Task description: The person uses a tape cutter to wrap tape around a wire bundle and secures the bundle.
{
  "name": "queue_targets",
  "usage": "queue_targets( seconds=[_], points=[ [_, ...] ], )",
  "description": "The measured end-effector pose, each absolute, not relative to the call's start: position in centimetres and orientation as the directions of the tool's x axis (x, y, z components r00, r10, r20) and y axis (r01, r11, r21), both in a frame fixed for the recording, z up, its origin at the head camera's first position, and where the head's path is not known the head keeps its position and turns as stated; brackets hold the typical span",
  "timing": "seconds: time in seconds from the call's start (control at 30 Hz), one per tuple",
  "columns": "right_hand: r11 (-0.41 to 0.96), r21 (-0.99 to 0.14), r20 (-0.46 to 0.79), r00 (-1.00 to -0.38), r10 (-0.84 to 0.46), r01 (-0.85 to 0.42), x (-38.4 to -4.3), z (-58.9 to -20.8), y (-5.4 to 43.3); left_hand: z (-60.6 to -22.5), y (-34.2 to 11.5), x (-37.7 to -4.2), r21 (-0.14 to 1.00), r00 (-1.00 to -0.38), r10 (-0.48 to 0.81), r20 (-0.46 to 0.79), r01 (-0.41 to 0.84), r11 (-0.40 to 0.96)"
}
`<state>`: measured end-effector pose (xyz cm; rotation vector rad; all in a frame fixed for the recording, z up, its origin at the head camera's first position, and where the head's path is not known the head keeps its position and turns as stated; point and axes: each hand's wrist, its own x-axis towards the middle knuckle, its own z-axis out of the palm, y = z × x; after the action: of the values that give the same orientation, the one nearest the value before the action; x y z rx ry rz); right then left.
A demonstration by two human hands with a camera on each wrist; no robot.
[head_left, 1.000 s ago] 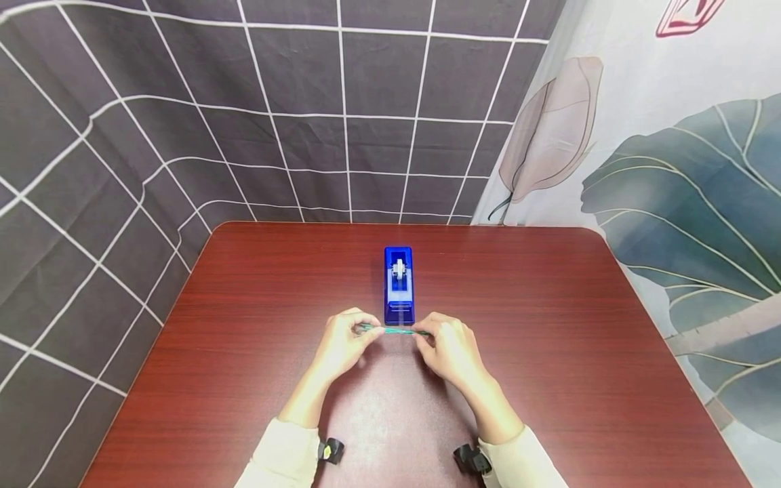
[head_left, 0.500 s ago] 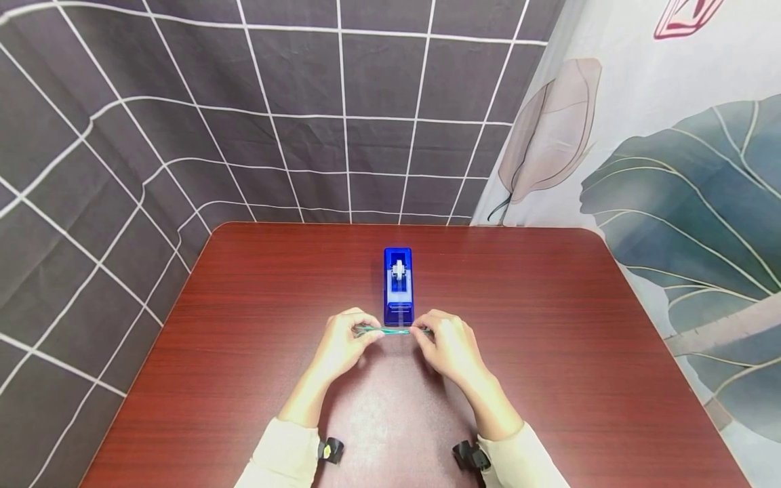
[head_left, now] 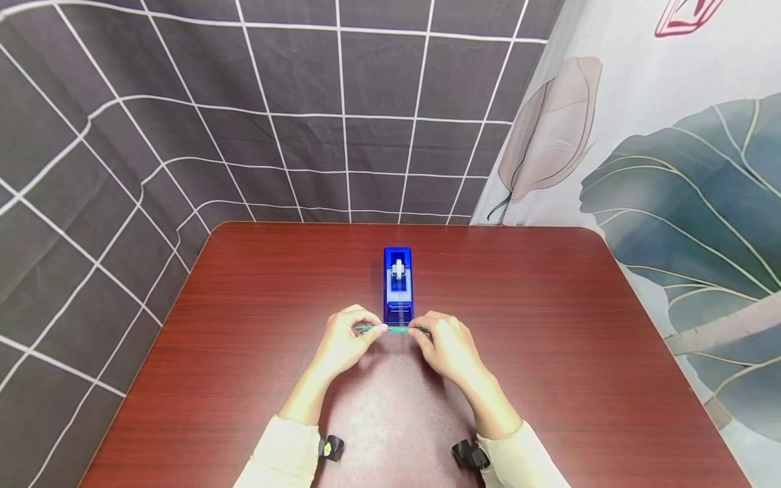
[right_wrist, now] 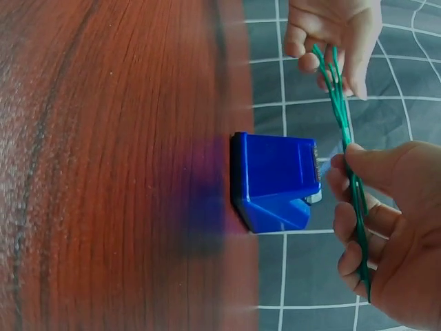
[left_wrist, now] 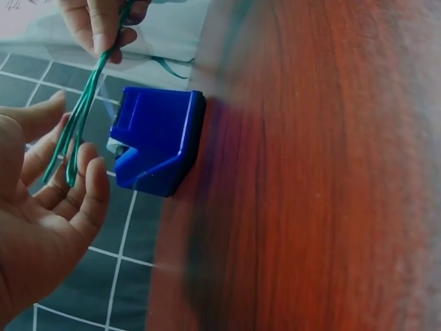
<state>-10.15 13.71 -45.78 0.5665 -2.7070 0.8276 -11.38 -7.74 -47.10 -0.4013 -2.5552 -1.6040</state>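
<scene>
A bundle of thin green strands [head_left: 399, 329], some with looped ends, lies across the front of a blue tape dispenser [head_left: 398, 281]. My left hand [head_left: 339, 342] holds the bundle's left part loosely, its fingers bent around the strands; the thumb is slightly apart from them in the left wrist view. My right hand [head_left: 448, 346] pinches the right part between thumb and fingers. In the right wrist view the strand ends [right_wrist: 365, 265] run along the right palm. A clear tape strip [left_wrist: 108, 103] stretches from the dispenser toward the bundle; whether it sticks there is hard to tell.
The reddish-brown table [head_left: 293, 271] carries the dispenser near its middle. Behind hangs a dark curtain [head_left: 378, 74] with white grid lines. A pale leaf-patterned curtain [head_left: 549, 196] hangs at the right. Black straps [head_left: 332, 448] sit at the wrists.
The bundle has moved slightly away from me, closer to the dispenser's front. Between the hands its strands lie closer together than before. Both hands have barely shifted.
</scene>
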Motion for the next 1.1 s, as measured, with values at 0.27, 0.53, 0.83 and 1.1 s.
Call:
queue_targets(
  seconds=[0.27, 0.53, 0.83, 1.1],
  points=[
    [0.749, -0.485, 0.382, -0.879, -0.285, -0.453, -10.20, -45.87, 13.65, -46.87, -7.51, -11.78, 0.829, -0.973, 0.163, 0.164, 0.225, 0.512],
    [0.753, -0.471, 0.392, -0.874, -0.287, -0.459, -10.35, -45.99, 13.72, -46.95, -7.56, -11.71, 0.834, -0.977, 0.193, 0.088, 0.178, 0.522],
    [0.752, -0.481, 0.379, -0.881, -0.284, -0.449, -10.53, -45.81, 13.78, -47.07, -7.59, -11.75, 0.845, -0.975, 0.202, 0.092, 0.184, 0.502],
    [0.752, -0.500, 0.317, -0.899, -0.301, -0.429, -10.54, -45.63, 13.73, -47.17, -7.67, -11.64, 0.845, -0.973, 0.198, 0.118, 0.203, 0.494]
  ],
)
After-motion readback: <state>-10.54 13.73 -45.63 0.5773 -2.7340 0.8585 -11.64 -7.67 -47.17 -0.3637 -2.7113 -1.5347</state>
